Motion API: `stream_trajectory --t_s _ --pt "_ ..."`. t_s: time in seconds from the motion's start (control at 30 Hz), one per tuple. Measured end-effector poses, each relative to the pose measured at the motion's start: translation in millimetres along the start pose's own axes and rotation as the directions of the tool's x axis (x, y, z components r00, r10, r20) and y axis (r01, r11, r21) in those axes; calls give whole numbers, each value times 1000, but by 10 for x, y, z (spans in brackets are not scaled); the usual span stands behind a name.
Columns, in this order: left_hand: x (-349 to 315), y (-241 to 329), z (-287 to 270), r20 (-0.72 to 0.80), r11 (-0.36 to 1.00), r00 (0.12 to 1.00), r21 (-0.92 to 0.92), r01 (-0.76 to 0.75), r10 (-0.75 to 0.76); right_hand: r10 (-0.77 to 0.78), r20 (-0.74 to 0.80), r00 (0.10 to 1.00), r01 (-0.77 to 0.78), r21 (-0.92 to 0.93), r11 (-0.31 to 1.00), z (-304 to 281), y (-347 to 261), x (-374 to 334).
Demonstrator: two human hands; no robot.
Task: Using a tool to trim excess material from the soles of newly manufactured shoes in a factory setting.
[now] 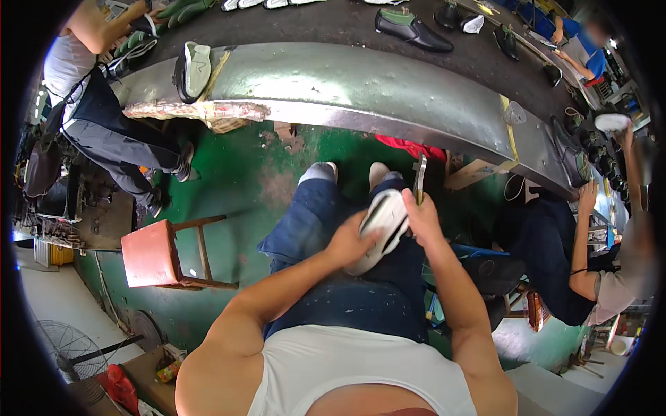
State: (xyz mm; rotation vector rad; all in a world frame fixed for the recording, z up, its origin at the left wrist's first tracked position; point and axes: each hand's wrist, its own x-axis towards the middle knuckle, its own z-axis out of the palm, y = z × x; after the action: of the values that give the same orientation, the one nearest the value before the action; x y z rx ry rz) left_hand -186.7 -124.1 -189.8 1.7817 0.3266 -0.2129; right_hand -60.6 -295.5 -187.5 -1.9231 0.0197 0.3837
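A white shoe part, long and sole-shaped, rests over my lap with a dark gap along its side. My left hand is closed on its near left side, the thumb across its surface. In my right hand is a slim metal hand tool, gripped upright, its bent tip pointing away from me. The fingers of that hand also lie against the right edge of the shoe part. Its exact kind cannot be told from here.
A metal-edged workbench curves ahead, bearing a white-lined shoe and a black shoe. A red stool stands at left. One person stands far left; another sits close at right. A fan is lower left.
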Motion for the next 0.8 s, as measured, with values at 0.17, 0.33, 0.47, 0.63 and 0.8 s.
stream_trajectory --t_s 0.17,0.33,0.47,0.63,0.8 --pt "297 -366 -216 -118 997 992 71 -38 46 82 36 996 -83 23 996 396 519 -498" --pt "302 -250 -413 117 944 985 -292 157 -127 158 289 944 -135 -97 986 48 250 -424" --pt "195 -147 -392 287 927 940 -267 265 -186 101 329 939 9 -318 948 -447 250 -491" --pt "6 -296 -175 281 951 959 -305 47 43 253 479 841 80 -573 816 -722 -349 -880" --pt "-22 -284 -87 282 997 959 -70 -18 37 -79 657 750 587 -604 539 -611 -388 -831"
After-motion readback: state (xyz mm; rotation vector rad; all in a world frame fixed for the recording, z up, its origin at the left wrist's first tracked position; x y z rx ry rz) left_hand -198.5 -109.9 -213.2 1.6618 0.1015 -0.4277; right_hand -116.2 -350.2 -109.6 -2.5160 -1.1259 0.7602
